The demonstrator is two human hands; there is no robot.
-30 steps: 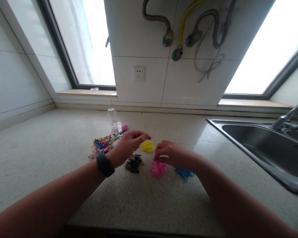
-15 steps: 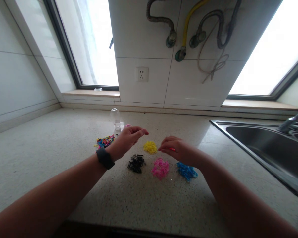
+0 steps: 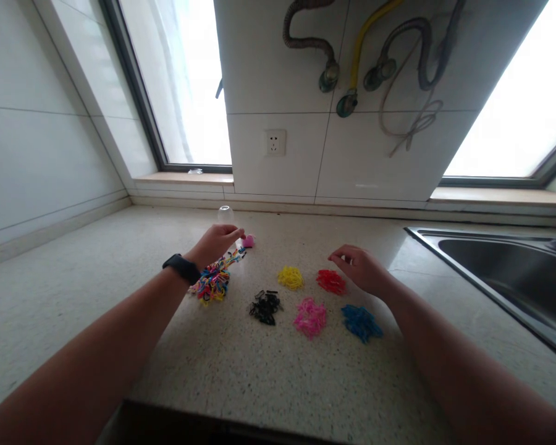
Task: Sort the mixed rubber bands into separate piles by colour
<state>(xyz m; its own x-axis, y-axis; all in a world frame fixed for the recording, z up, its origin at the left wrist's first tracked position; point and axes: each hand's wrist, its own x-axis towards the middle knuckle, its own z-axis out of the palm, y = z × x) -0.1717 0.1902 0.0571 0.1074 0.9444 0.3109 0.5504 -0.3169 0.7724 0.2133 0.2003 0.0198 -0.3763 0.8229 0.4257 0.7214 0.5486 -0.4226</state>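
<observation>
My left hand (image 3: 215, 245), wearing a black watch (image 3: 182, 269), hovers over a mixed multicoloured pile of small rubber bands (image 3: 214, 285). Its fingers are pinched together; whatever may be between them is too small to see. Just beyond the fingertips lies a small pink object (image 3: 248, 241). My right hand (image 3: 358, 267) is at the upper right of the red rubber bands (image 3: 331, 281), fingers curled with thumb and fingertips close together. Nearby are single-colour piles: yellow bands (image 3: 290, 277), black bands (image 3: 265, 307), pink bands (image 3: 310, 317) and blue bands (image 3: 361, 322).
Behind my left hand stands a clear plastic bottle (image 3: 225, 214), partly hidden. A steel sink (image 3: 482, 256) is set into the speckled counter (image 3: 278, 377) at the right. The tiled back wall carries a socket (image 3: 275, 143) and several hoses.
My left hand has moved left from beside the yellow pile to the mixed pile. My right hand has shifted right, uncovering the red pile. The view has turned slightly left.
</observation>
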